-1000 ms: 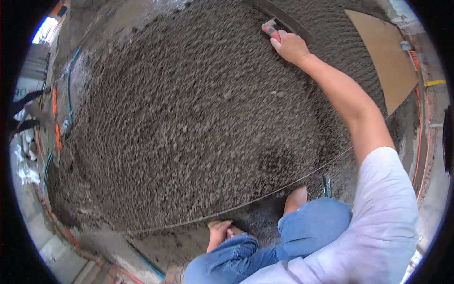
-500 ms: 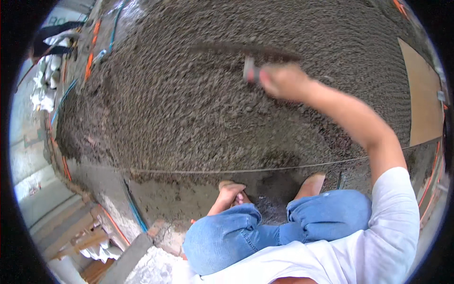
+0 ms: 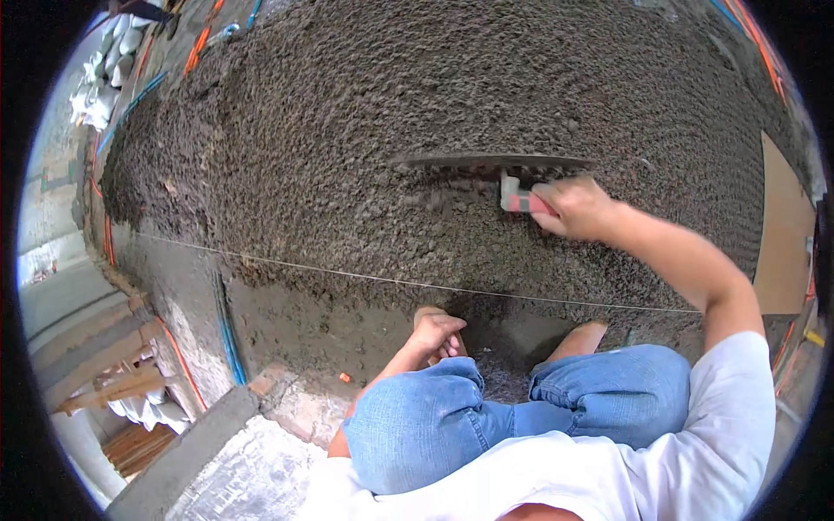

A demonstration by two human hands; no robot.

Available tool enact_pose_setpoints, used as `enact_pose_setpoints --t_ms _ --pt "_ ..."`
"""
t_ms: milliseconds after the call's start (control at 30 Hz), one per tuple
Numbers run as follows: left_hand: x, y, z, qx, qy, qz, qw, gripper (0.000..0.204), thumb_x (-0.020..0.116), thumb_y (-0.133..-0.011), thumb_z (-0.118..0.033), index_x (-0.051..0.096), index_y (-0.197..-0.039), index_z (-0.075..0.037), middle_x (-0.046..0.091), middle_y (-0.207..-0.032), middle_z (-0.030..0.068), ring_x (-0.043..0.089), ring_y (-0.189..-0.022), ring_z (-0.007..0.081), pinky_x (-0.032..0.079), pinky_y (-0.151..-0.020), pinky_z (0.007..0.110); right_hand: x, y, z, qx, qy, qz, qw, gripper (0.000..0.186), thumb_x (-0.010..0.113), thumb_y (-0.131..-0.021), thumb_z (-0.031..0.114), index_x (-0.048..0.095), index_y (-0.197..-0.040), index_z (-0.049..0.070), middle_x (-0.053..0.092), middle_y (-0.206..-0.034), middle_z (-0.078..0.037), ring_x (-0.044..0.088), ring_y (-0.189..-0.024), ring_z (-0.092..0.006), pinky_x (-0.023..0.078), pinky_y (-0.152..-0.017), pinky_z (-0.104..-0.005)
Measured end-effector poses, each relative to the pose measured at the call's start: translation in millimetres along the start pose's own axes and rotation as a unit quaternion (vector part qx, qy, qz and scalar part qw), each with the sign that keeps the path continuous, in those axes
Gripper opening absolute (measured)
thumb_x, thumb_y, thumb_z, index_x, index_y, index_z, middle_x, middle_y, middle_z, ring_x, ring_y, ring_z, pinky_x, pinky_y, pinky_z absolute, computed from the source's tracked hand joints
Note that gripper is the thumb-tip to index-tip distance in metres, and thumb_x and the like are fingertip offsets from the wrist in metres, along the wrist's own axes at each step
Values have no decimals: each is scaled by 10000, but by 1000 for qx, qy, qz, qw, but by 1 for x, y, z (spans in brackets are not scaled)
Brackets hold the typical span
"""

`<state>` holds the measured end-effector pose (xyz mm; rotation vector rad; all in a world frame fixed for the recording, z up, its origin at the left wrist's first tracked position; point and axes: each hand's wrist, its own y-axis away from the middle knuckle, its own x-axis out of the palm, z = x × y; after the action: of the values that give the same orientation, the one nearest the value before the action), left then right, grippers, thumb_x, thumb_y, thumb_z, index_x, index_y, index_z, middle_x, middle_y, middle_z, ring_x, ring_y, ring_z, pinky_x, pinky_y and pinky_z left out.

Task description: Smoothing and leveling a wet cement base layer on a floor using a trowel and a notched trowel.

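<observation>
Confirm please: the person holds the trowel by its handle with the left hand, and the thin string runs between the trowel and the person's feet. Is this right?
Not quite: the hand is wrong. The head view shows the right hand holding the trowel by its handle; the thin string does run between the trowel and the feet.

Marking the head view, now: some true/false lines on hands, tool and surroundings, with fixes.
1. The right hand holds the trowel. True.
2. The left hand grips a second trowel. False: no tool shows in it.
3. The string runs between the trowel and the feet. True.
4. The board lies left of the trowel. False: it is on the right.
5. The jeans are black. False: they are blue.
</observation>
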<state>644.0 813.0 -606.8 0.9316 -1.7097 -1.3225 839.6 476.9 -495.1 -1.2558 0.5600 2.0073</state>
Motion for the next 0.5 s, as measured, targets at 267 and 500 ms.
enact_pose_setpoints --t_ms 267,500 --pt "9 22 -5 64 113 43 991 253 611 -884 -245 645 -747 -34 605 -602 59 543 -466 162 414 -406 307 39 -1 96 255 -354 42 899 325 593 -859 344 597 -837 20 620 -745 -211 629 -730 -362 476 -669 -444" --pt "12 30 -9 63 63 -26 996 220 619 -877 -227 665 -834 -16 596 -593 60 546 -452 165 428 -393 274 12 75 34 435 -246 -190 845 386 559 -863 377 636 -935 7 649 -892 -246 636 -867 -391 493 -773 -460"
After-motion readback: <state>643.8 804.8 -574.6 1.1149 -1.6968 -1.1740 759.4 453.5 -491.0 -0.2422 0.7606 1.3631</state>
